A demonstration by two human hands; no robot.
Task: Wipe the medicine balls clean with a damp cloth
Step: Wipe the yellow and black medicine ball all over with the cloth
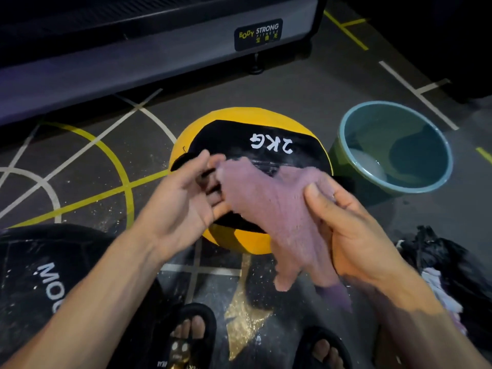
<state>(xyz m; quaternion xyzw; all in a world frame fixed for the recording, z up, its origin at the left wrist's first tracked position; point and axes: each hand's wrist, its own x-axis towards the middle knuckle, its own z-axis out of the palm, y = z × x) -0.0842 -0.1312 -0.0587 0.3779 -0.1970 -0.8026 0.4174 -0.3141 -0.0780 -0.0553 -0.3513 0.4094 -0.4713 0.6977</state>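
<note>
A yellow and black medicine ball (255, 134) marked 2KG lies on the gym floor ahead of me. Above its near side I hold a pink cloth (269, 209) stretched between both hands. My left hand (186, 198) pinches the cloth's left corner with thumb and fingertips. My right hand (351, 230) grips the cloth's right side, thumb on top. The cloth hangs down and hides part of the ball. A second, black medicine ball (40, 267) with white lettering sits at the lower left beside my left forearm.
A teal bucket (436, 182) with water stands right of the yellow ball. A treadmill base (159, 49) runs across the back. A black bag (452, 265) with rags lies at the right. My sandalled feet (191, 334) are below.
</note>
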